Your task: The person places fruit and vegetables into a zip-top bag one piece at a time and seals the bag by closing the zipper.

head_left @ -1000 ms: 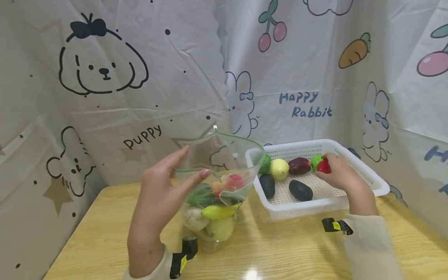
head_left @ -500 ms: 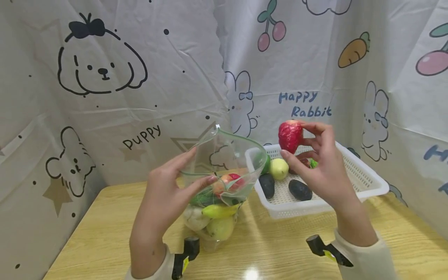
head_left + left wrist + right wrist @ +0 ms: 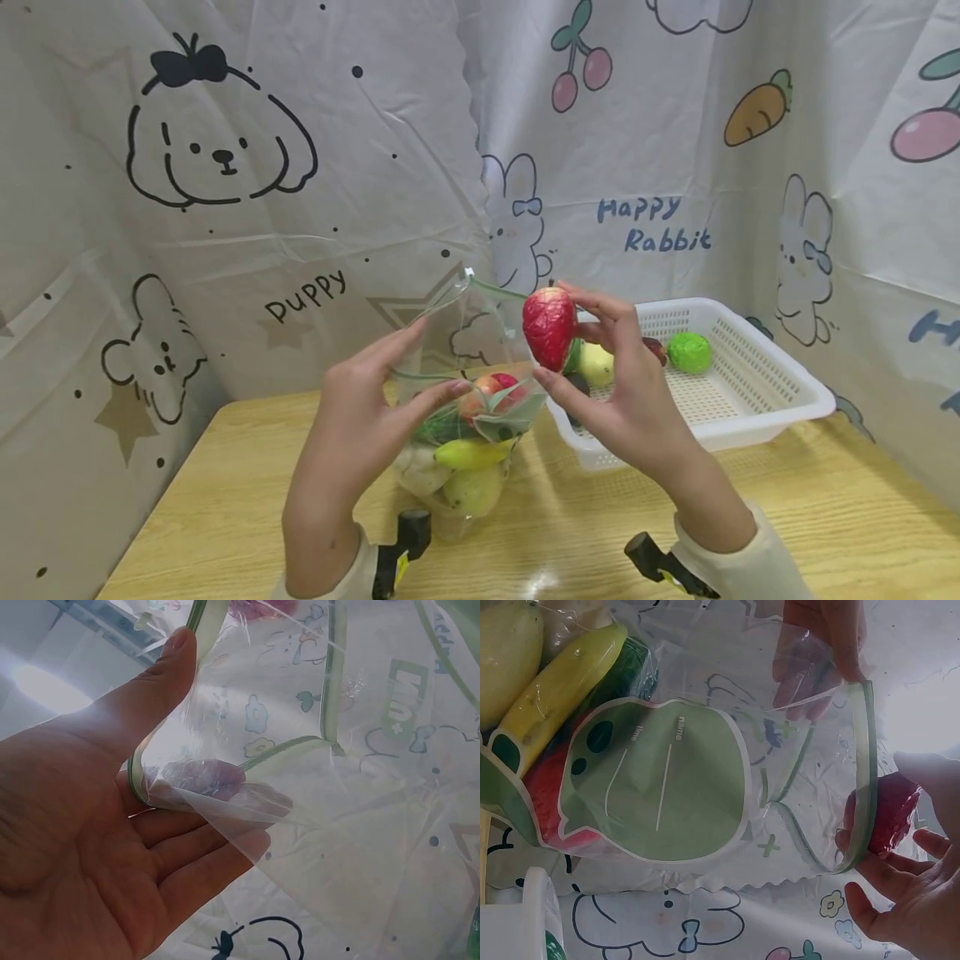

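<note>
My left hand (image 3: 360, 417) holds the mouth of a clear green-rimmed zip bag (image 3: 457, 333) spread, thumb and fingers apart along the rim. The left wrist view (image 3: 247, 697) shows some fingers behind the film. Inside the bag lie a yellow banana-shaped fruit (image 3: 472, 454), a pale yellow round fruit (image 3: 474, 490), a whitish lump (image 3: 420, 471), a red-orange fruit (image 3: 487, 392) and something green. Between thumb and fingertips, my right hand (image 3: 622, 400) pinches a glossy, wrinkled red tapered fruit (image 3: 550, 327) beside the bag's right rim; its exact kind is unclear.
A white slotted basket (image 3: 757, 358) stands at the right with a bright green bumpy piece (image 3: 688, 352), a pale yellow fruit (image 3: 597, 364) and a dark red piece, partly hidden by my right hand. Wooden table (image 3: 225, 483) lies beneath; printed curtains hang behind.
My right hand has lifted the red fruit out of the basket and carried it left to the bag's rim. My left hand has shifted slightly right, keeping its hold on the bag.
</note>
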A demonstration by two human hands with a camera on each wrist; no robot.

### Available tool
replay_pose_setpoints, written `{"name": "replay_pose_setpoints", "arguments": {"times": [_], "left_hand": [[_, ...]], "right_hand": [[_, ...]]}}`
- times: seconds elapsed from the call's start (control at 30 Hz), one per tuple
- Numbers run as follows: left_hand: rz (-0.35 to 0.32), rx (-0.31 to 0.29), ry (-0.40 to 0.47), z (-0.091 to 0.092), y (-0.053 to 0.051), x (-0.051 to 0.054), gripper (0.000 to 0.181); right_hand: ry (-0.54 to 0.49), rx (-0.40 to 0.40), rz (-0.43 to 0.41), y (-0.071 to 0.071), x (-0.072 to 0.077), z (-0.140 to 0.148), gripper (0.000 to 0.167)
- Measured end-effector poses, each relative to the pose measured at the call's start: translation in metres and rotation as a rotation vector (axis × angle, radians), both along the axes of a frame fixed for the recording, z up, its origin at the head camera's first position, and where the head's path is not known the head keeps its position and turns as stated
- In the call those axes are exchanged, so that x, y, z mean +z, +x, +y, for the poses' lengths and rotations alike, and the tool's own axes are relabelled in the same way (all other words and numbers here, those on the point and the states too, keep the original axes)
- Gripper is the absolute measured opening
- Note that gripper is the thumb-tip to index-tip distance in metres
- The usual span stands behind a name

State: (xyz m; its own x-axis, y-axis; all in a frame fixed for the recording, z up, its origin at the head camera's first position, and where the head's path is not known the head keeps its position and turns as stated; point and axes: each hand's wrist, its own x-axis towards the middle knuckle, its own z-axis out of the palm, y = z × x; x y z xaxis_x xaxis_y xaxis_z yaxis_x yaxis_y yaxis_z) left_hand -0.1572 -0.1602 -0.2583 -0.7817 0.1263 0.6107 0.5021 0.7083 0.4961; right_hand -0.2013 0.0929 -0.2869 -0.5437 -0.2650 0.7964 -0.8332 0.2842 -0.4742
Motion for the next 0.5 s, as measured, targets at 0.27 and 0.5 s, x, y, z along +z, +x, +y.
{"name": "replay_pose_setpoints", "arguments": {"times": [0.27,0.5], "left_hand": [[0.003,-0.004,-0.006,0.0010,-0.0003,0.0003,0.073],[-0.008,0.000,-0.004,0.0010,0.0002,0.0005,0.073]], "right_hand": [[0.042,-0.026,0.063,-0.0018,-0.0006,-0.0003,0.068],[0.055,-0.037,0.114,-0.0031,-0.0024,0.0006,0.059]]}}
